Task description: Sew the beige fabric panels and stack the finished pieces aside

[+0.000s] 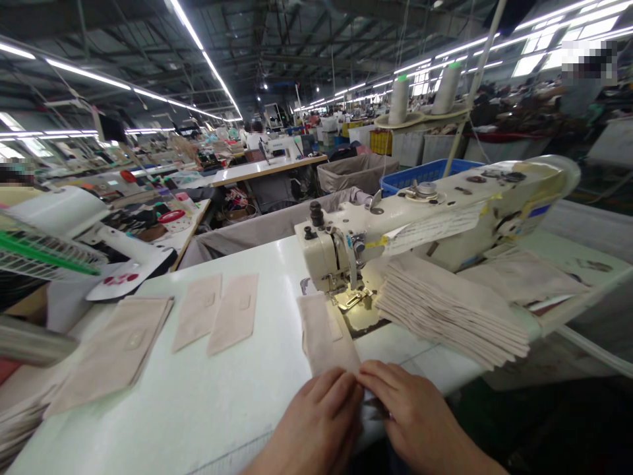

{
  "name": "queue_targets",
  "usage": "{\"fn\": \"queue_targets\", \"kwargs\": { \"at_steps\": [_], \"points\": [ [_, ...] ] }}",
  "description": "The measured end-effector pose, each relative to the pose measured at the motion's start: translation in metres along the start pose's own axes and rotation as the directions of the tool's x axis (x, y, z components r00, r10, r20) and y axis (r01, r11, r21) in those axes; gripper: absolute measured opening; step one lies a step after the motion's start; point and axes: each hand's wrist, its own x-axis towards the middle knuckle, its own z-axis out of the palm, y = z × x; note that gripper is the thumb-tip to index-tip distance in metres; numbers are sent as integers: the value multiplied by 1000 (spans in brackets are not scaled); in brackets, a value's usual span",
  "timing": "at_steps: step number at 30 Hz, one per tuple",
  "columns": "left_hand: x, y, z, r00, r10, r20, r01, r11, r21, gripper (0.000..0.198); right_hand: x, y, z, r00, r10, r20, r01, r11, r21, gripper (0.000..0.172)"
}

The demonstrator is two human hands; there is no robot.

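Both of my hands meet at the near edge of a beige fabric piece (324,340), which lies on the table left of the needle area of a sewing machine (326,260). My left hand (324,412) has its fingers curled together on the fabric's near end. Close beside it, my right hand (408,402) pinches the same end, near the corner. A small label shows on the piece's right side. Under my palms the fabric's lower part is hidden.
A stack of beige pieces (450,310) lies right of the needle. Two labelled pieces (232,313) and a thicker pile (111,349) rest on the left of the white table (208,409). A white fan (54,231) stands far left. Thread cones (398,100) stand behind the machine.
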Motion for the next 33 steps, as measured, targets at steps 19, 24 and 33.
{"fn": "queue_targets", "kwargs": {
  "at_steps": [19, 24, 33],
  "points": [
    [11, -17, -18, 995, -37, 91, 40, 999, -30, 30, 24, 73, -128, 794, 251, -554, -456, 848, -269, 26],
    [15, -24, -17, 996, -35, 78, 37, 999, -23, 30, 34, 101, -143, 793, 524, -312, -607, 724, -327, 43],
    [19, -36, -18, 998, -37, 58, 37, 999, -5, 31, 43, 115, -149, 786, 592, -175, -617, 764, -189, 49]
  ]
}}
